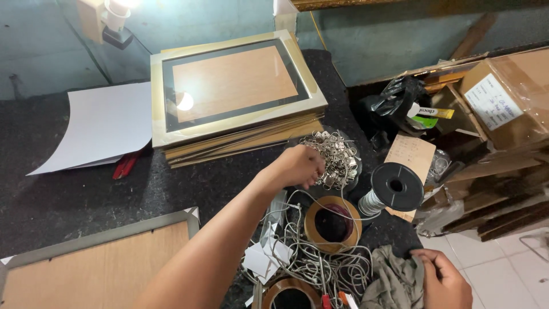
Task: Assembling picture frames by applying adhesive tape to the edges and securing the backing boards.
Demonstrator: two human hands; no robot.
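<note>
Hands: left (297, 166) pinches metal hangers (337, 155) heaped in a clear tub; right (443, 280) grips a grey rag (394, 281).

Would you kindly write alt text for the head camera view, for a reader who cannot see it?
A person's left hand reaches into a pile of small metal hangers on a dark worktable, while the right hand rests on a grey cloth. A stack of picture frames, tangled white cord, tape rolls and a black spool lie around.
</note>
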